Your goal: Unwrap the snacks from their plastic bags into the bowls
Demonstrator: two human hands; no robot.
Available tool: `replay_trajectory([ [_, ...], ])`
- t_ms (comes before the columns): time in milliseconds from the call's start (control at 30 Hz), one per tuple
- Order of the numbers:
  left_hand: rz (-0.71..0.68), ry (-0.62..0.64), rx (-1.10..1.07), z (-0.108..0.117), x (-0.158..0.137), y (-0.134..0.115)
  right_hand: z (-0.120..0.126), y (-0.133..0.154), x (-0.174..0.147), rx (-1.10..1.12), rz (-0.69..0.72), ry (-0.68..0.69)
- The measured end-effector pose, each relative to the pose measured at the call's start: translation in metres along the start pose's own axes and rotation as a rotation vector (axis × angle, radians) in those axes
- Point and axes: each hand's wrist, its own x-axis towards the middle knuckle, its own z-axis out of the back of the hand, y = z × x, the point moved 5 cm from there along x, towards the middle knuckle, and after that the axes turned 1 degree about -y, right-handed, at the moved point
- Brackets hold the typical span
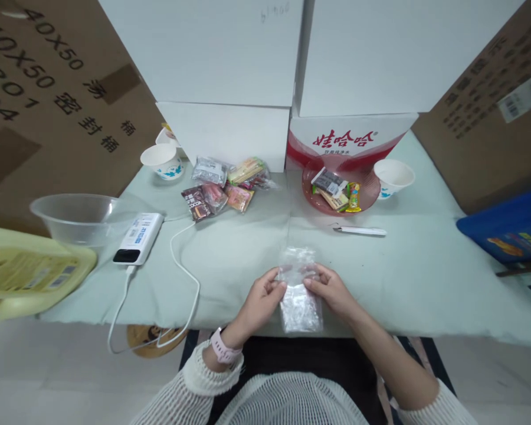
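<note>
A clear plastic bag [301, 310] hangs between my hands at the table's front edge, its upper part lying toward the tabletop. My left hand [265, 295] pinches its left side between thumb and fingers. On the opposite side, my right hand [330, 289] grips it the same way. Whether the clear plastic is one bag or several stacked together I cannot tell. Beyond my right hand lies a white utility knife [360, 231]. Further back, a pink translucent bowl [307, 195] holds several wrapped snacks [330, 182].
Several packaged snacks [212, 198] are piled at the back. Paper cups [163, 162] stand left, another cup [392, 177] right. A power bank [139, 239] with a looping white cable [197, 289] lies by a clear basin [75, 221]. White boxes [225, 136] and cartons [39, 141] wall the table.
</note>
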Motion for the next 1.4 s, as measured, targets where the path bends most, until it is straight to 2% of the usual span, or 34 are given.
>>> replay_trajectory([
  [100,-0.006,0.07,-0.005,-0.001,-0.002,-0.005,0.004,0.0,-0.001,0.042,0.033,0.031],
  [200,-0.009,0.214,0.025,-0.001,-0.004,-0.015,0.007,0.004,-0.001,0.056,0.064,0.148],
  [267,-0.067,0.282,0.098,-0.001,-0.005,-0.024,0.009,0.009,-0.002,0.08,0.099,0.204],
  [367,-0.19,0.227,0.314,-0.002,-0.002,-0.032,0.014,0.01,-0.001,0.095,0.081,0.148],
  [500,-0.333,0.103,0.501,-0.011,0.006,-0.036,0.018,0.008,0.004,-0.047,0.02,0.041],
  [567,-0.361,0.063,0.495,-0.013,0.01,-0.037,0.035,0.021,0.009,-0.19,0.121,-0.116],
  [633,-0.368,-0.003,0.465,-0.01,0.015,-0.039,0.066,0.05,0.012,-0.339,0.285,-0.369],
  [667,-0.37,-0.04,0.454,-0.006,0.018,-0.041,0.085,0.07,0.012,-0.392,0.37,-0.508],
  [767,-0.384,-0.104,0.457,0.001,0.024,-0.044,0.145,0.132,0.016,-0.468,0.537,-0.811],
  [800,-0.384,-0.1,0.468,0.002,0.025,-0.044,0.161,0.158,0.014,-0.631,0.678,-1.014],
  [833,-0.381,-0.087,0.482,0.001,0.026,-0.044,0.172,0.18,0.016,-0.797,0.782,-1.138],
  [867,-0.377,-0.069,0.496,0.0,0.028,-0.044,0.184,0.195,0.024,-0.847,0.814,-1.173],
  [933,-0.369,-0.038,0.525,-0.003,0.029,-0.043,0.198,0.216,0.048,-1.033,0.819,-1.174],
  [967,-0.369,-0.031,0.535,-0.004,0.029,-0.044,0.202,0.221,0.064,-1.14,0.779,-1.137],
  [1067,-0.383,-0.025,0.54,-0.006,0.028,-0.048,0.208,0.214,0.112,-1.49,0.525,-0.931],
  [1167,-0.382,0.003,0.53,-0.005,0.027,-0.051,0.212,0.2,0.137,-1.602,0.337,-0.75],
  [1233,-0.369,0.024,0.541,-0.002,0.029,-0.05,0.212,0.199,0.138,-1.591,0.324,-0.711],
  [1300,-0.365,0.021,0.573,0.005,0.034,-0.047,0.209,0.201,0.132,-1.577,0.354,-0.728],
  [1400,-0.387,-0.072,0.659,0.02,0.048,-0.044,0.188,0.202,0.112,-1.535,0.508,-0.774],
])
